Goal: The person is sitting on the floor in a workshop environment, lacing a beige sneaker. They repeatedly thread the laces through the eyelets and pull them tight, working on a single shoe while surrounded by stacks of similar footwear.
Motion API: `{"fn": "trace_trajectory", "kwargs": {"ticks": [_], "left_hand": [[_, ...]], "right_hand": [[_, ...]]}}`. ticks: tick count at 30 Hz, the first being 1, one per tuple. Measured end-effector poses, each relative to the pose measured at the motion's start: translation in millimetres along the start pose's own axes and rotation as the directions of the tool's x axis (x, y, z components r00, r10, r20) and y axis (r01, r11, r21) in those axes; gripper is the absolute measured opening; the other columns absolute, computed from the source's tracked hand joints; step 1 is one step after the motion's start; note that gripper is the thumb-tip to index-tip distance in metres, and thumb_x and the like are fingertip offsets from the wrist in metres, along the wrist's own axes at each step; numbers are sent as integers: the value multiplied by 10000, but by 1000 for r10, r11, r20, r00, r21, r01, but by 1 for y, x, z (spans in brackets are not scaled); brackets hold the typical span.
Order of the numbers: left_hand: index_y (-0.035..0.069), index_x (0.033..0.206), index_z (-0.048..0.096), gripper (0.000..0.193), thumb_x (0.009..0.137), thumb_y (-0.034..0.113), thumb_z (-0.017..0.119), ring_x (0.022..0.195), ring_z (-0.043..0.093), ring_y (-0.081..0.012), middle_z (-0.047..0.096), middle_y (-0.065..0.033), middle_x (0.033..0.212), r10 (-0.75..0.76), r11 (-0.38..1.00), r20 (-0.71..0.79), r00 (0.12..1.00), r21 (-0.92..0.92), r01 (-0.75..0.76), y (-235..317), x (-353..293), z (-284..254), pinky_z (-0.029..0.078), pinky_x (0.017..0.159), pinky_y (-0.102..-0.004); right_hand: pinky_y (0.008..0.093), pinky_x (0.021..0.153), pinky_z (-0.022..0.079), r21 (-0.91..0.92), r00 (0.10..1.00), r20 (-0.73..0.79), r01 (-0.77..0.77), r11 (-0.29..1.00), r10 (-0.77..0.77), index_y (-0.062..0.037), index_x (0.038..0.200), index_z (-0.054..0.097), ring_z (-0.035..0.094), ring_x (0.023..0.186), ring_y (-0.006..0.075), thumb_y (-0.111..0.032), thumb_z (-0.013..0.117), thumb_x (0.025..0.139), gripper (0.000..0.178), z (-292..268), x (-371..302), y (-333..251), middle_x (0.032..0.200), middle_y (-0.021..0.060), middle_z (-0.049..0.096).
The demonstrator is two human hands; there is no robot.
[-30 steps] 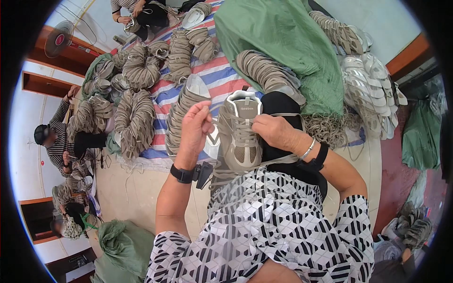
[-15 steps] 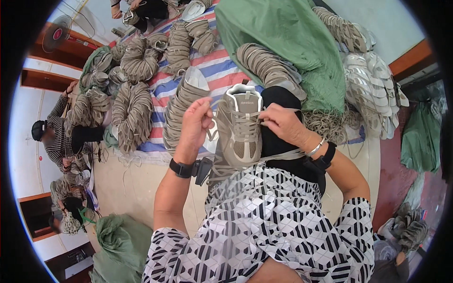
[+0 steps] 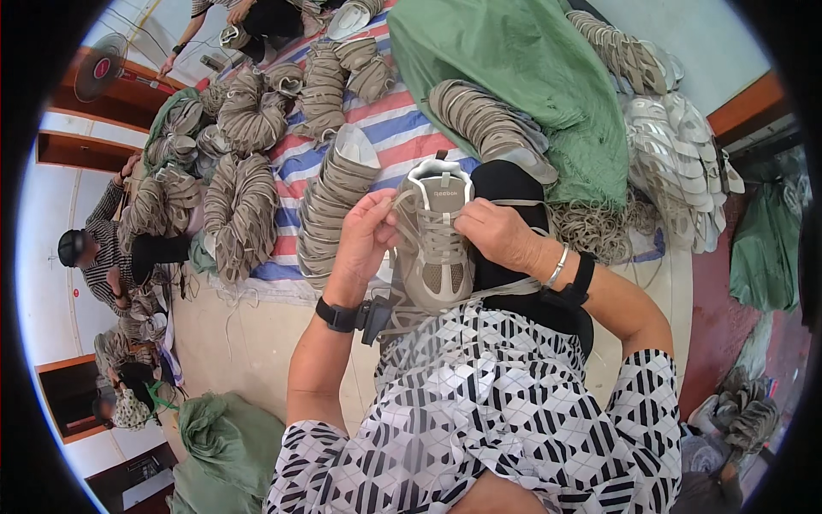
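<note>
A beige and grey shoe upper (image 3: 438,236) rests on my lap against my dark-clad leg, its tongue at the far end and its toe toward me. Flat beige shoelace (image 3: 443,248) crosses its front through the eyelets, with loose lengths trailing to both sides. My left hand (image 3: 370,230) is closed in a pinch on a lace beside the upper's left collar. At the right eyelet edge, my right hand (image 3: 503,233) has its fingers pressed together on the lacing; the fingertips are partly hidden.
Stacked shoe uppers (image 3: 338,206) lie ahead on a striped sheet (image 3: 394,128). A green cloth (image 3: 514,86) covers part of the far right, above a heap of laces (image 3: 595,230). Green sacks (image 3: 227,445) stand lower left. Co-workers (image 3: 103,244) sit at left, near a fan (image 3: 101,68).
My left hand has moved right, closer to the upper's collar. My right hand has shifted slightly left onto the lacing. At the top left, a co-worker's arm now stretches toward the fan.
</note>
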State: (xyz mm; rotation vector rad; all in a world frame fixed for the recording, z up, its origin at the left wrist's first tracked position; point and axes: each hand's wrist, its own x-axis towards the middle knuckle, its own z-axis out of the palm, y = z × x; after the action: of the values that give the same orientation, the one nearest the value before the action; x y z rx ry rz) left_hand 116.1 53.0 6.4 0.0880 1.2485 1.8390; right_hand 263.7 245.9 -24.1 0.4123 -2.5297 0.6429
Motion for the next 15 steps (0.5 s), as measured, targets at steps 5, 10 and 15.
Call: {"fn": "trace_trajectory", "kwargs": {"ticks": [5, 10, 15], "left_hand": [[72, 1122, 541, 206, 921, 115, 559, 498, 304, -40, 385, 59, 620, 81, 994, -52, 995, -70, -84, 6, -1, 5, 270, 473, -193], [84, 1103, 526, 217, 895, 53, 577, 492, 270, -38, 325, 71, 600, 243, 943, -175, 954, -188, -274, 41, 3, -2, 260, 470, -197], [88, 1062, 554, 159, 906, 77, 582, 493, 278, -42, 339, 63, 600, 332, 933, -122, 935, -105, -345, 46, -4, -2, 261, 482, -207]], "right_hand": [[312, 629, 456, -224, 997, -69, 3, 975, -19, -81, 756, 501, 520, 663, 205, -116, 571, 702, 95, 6, 0, -3, 724, 54, 468], [288, 571, 383, -374, 1000, 15, -12, 927, 18, -98, 751, 510, 507, 656, 182, -158, 575, 703, 101, 8, -3, -15, 711, 37, 473], [319, 600, 436, -110, 988, 144, 75, 991, -58, -69, 748, 565, 538, 677, 227, -79, 582, 723, 32, -6, -20, -11, 737, 82, 518]]}}
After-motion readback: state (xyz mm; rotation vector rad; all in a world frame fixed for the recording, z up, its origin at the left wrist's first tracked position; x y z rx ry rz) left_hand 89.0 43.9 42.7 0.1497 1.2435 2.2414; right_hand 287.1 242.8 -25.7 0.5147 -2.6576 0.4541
